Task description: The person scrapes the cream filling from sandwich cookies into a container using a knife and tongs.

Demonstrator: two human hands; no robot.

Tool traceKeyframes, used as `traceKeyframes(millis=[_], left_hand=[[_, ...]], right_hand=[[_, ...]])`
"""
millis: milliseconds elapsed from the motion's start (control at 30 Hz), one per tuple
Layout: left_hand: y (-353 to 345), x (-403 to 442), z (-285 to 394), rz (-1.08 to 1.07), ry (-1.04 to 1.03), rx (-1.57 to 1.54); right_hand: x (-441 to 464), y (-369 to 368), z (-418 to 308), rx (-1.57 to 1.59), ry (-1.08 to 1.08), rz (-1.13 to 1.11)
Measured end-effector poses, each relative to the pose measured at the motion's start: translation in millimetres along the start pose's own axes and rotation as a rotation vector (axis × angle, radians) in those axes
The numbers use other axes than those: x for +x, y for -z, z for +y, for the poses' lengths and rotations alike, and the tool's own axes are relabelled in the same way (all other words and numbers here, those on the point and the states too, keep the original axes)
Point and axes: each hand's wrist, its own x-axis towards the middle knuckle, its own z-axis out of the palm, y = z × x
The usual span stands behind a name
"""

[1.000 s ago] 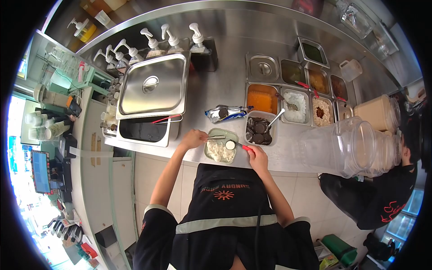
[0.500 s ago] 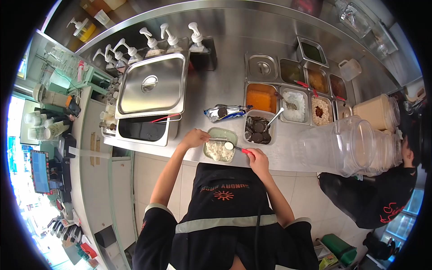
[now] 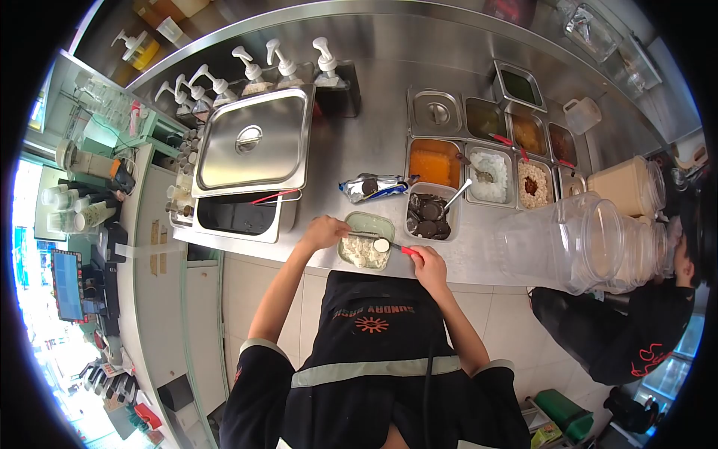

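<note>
A shallow green container (image 3: 372,223) sits at the counter's front edge, with white creamy clumps (image 3: 360,253) in its near half. My left hand (image 3: 326,232) is closed on a thin metal utensil (image 3: 365,235) that reaches across the container; its exact kind is unclear. From the other side, my right hand (image 3: 428,265) grips the red handle of a round spoon (image 3: 382,245). The spoon's bowl is filled with something white and lies over the clumps, close to the metal utensil's tip.
Dark round cookies (image 3: 431,213) fill a clear tub, beside an opened blue cookie packet (image 3: 370,188). Steel topping pans (image 3: 490,176) stand to the right, then large clear plastic jars (image 3: 553,243). A lidded steel pan (image 3: 250,142) is at left. A co-worker (image 3: 621,329) is at far right.
The white fill in the round spoon now shows as a slightly larger, flatter disc. Both my hands stay nearly in place. The co-worker at the far right has shifted slightly.
</note>
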Motion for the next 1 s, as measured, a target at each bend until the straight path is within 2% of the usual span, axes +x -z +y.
traceKeyframes(millis=[133,333,467,533,633,733,867,1000], left_hand=[[-4.6,1.0,-3.8,0.021,-0.034,0.038],[0.1,-5.4,9.9,0.037,-0.077,0.257],[-0.7,-5.5,10.5,0.148,-0.11,0.313],[16.8,-3.8,22.1,0.179,-0.125,0.399],[30.0,1.2,26.5,0.306,-0.31,0.512],[35.1,4.5,36.8,0.222,-0.397,0.657],[35.1,7.1,46.9,0.217,-0.512,0.744],[34.9,10.6,44.0,0.26,-0.582,0.759]], right_hand=[[0.1,1.5,-0.8,-0.012,-0.029,0.01],[-2.8,10.2,-0.6,-0.025,-0.079,0.027],[-4.1,26.2,-11.4,0.008,-0.086,0.047],[-5.1,28.8,-10.2,0.009,-0.027,0.086],[-2.3,30.2,-12.0,-0.076,0.146,0.148],[5.1,23.9,-14.7,-0.211,0.302,0.17],[15.6,9.9,-8.8,-0.366,0.472,0.188],[15.9,6.2,-8.1,-0.417,0.475,0.162]])
